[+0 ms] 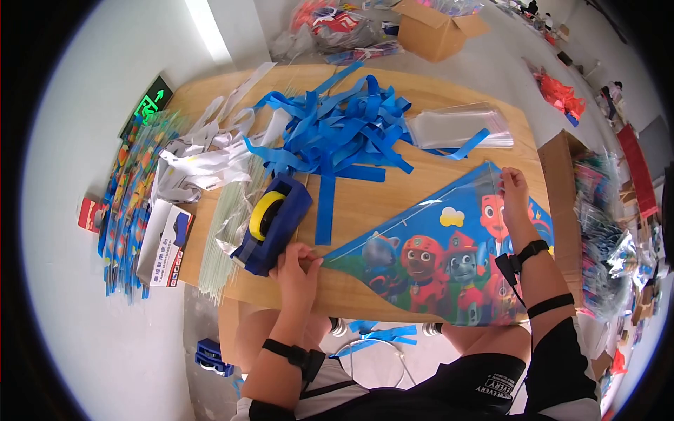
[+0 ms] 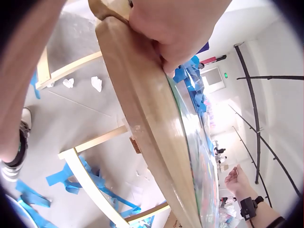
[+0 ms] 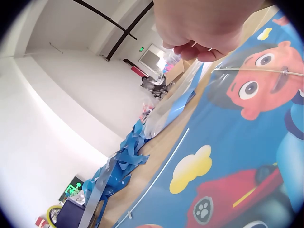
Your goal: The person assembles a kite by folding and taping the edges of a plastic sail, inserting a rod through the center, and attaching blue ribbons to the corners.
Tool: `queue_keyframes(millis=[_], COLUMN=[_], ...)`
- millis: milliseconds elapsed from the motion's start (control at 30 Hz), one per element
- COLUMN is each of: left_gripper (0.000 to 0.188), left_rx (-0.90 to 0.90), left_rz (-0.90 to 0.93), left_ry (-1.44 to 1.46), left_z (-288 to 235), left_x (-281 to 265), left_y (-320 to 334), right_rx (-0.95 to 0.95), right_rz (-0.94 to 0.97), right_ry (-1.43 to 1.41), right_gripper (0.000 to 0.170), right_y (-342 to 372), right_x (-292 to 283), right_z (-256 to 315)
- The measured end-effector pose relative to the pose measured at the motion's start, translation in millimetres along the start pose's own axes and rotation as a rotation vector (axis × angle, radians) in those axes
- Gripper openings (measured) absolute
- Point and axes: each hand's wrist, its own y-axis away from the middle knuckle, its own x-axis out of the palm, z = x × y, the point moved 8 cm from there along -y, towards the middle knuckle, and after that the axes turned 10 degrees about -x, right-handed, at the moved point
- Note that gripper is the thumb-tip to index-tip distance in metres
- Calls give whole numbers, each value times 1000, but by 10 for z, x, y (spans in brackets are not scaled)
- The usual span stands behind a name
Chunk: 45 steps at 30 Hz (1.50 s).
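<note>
A blue, roughly triangular kite (image 1: 421,259) printed with cartoon characters lies on the wooden table, a thin rod (image 3: 166,166) along one edge and another rod (image 3: 256,70) crossing a printed face. At its left tip my left hand (image 1: 296,274) pinches the corner, knuckles over the table's front edge in the left wrist view. My right hand (image 1: 516,196) is over the upper part of the kite, fingers curled near the rod's end; I cannot tell whether they hold anything. Beside my left hand stands a blue tape dispenser (image 1: 298,207) with a yellow-cored roll.
Blue strips (image 1: 351,126) are heaped at the back, beside clear plastic sleeves (image 1: 460,126). White strips (image 1: 189,172), pale thin rods (image 1: 223,245) and a dispenser box (image 1: 163,245) lie on the left. A cardboard box (image 1: 562,203) adjoins the right edge.
</note>
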Motion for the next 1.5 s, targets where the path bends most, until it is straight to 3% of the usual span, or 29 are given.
queue_keyframes(millis=[200, 267, 600, 667, 767, 867, 1000, 1067, 1267, 1500], left_gripper=[26, 18, 13, 12, 11, 12, 13, 14, 18, 13], left_rx=[57, -24, -61, -298, -342, -324, -272, -291, -266, -143], left_rz=[-48, 36, 140, 297, 345, 347, 287, 245, 250, 157], left_ry=[-70, 133, 198, 372, 484, 489, 411, 231, 381, 282], left_z=[-107, -23, -176, -26, -34, 20, -38, -104, 82, -99], left_x=[-73, -98, -187, -83, -54, -10, -25, -99, -5, -82], left_y=[41, 26, 66, 82, 63, 29, -3, 1, -10, -1], right_rx=[13, -7, 17, -58, -102, -133, -165, -63, -103, -93], right_rz=[-4, 12, -7, 8, 9, 10, 17, -13, -24, -45], right_ry=[29, 68, 233, 247, 277, 449, 475, 480, 500, 546], right_gripper=[17, 17, 19, 20, 21, 22, 23, 24, 24, 24], right_y=[-78, -112, -287, -375, -427, -448, -373, -283, -286, -252], right_x=[-23, -32, 111, 125, 159, 171, 212, 221, 233, 270], right_z=[-49, -81, -140, -140, -121, -163, -252, -284, -416, -335])
